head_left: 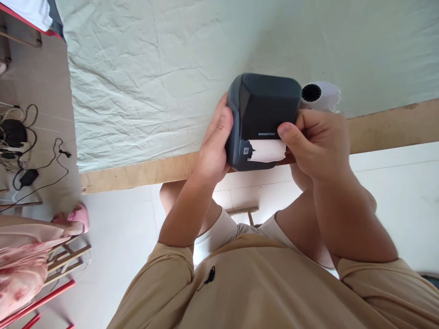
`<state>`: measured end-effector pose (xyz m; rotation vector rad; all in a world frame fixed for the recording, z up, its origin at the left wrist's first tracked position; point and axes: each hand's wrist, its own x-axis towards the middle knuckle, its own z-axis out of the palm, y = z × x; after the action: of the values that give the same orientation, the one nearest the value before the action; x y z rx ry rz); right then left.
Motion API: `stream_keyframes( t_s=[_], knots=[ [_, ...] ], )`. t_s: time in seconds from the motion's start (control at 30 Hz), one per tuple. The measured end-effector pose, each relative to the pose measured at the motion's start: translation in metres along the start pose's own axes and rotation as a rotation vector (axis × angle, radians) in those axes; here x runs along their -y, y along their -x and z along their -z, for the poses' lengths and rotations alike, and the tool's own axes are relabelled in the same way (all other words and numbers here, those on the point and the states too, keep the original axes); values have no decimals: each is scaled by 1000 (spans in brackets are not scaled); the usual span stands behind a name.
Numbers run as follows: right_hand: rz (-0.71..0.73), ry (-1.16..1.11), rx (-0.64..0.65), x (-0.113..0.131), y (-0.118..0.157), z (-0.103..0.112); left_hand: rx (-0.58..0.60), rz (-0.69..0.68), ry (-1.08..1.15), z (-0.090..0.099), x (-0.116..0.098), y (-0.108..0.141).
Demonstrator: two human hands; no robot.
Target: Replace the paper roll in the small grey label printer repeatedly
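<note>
The left hand (216,141) grips one side of the black printer (269,105), held between both hands; white paper (269,151) juts from its front. The right hand (322,141) grasps the printer's other side, a white object (325,93) just beyond.

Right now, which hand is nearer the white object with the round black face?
Right: the right hand is just below the white object in the picture; the left hand is farther off, at the dark printer's left side.
</note>
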<state>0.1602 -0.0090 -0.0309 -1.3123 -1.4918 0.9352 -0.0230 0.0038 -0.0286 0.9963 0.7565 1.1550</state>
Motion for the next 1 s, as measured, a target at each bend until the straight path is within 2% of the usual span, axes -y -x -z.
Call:
stream_keyframes(
  t_s=[0.1, 0.23, 0.33, 0.43, 0.53, 0.6, 0.7, 0.77, 0.83, 1.0],
  knots=[
    [39, -10, 34, -3, 1, 0, 7, 23, 82, 6, 2, 0],
    [46, -43, 88, -4, 2, 2, -116, 130, 112, 7, 3, 3],
    [23, -66, 107, -6, 2, 4, -218, 95, 89, 6, 4, 4],
    [12, -84, 95, -7, 3, 3, -223, 63, 104, 5, 5, 3],
    [89, -102, -3, 2, 5, 0, -230, 77, 89, 5, 4, 2],
    [186, -87, -143, 15, 4, -2, -227, 90, 71, 4, 4, 1],
    [272, 23, -320, 35, 0, -3, -222, 126, 62, 4, 5, 2],
    [297, 152, -353, 44, -5, -2, -236, 140, 70, 4, 5, 3],
    [321, 353, -281, 48, -10, 0, -241, 142, 83, 4, 6, 4],
    [283, 742, 30, 43, -23, 8, -249, 106, 84, 6, 8, 4]
  ],
)
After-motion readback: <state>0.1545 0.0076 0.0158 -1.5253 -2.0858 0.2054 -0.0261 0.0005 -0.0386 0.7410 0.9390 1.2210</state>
